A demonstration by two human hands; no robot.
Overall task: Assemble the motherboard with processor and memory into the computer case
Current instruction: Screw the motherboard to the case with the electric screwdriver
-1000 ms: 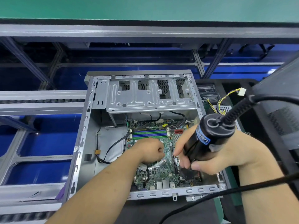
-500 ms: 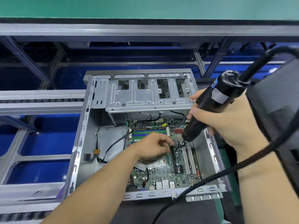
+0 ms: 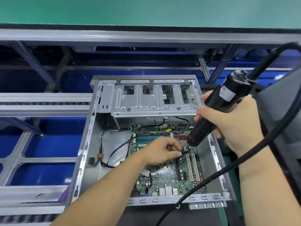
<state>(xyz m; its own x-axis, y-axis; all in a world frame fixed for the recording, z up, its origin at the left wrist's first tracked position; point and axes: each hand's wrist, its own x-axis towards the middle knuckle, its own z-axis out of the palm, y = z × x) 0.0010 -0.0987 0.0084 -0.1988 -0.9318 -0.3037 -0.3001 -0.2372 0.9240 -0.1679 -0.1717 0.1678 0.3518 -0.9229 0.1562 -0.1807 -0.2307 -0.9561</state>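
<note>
The open grey computer case [image 3: 86, 154] lies flat with the green motherboard [image 3: 164, 175] inside it. Memory sticks [image 3: 151, 138] sit in the slots at the board's far side. My right hand [image 3: 231, 126] grips a black electric screwdriver [image 3: 213, 110], tilted, its tip down on the board near the small heatsink [image 3: 183, 142]. My left hand [image 3: 162, 150] rests on the board beside the tip, fingers pinched together at the bit; what they hold is too small to make out.
The drive cage [image 3: 154, 101] spans the case's far end. Black cables [image 3: 114, 152] run across the case floor at the left. The screwdriver's cord [image 3: 228, 168] loops over the case's near right corner. Conveyor rails [image 3: 40, 103] lie to the left.
My right hand lifted the screwdriver from the board's near right part and swung it to the far right, tip now beside the heatsink. My left hand shifted right to meet the tip.
</note>
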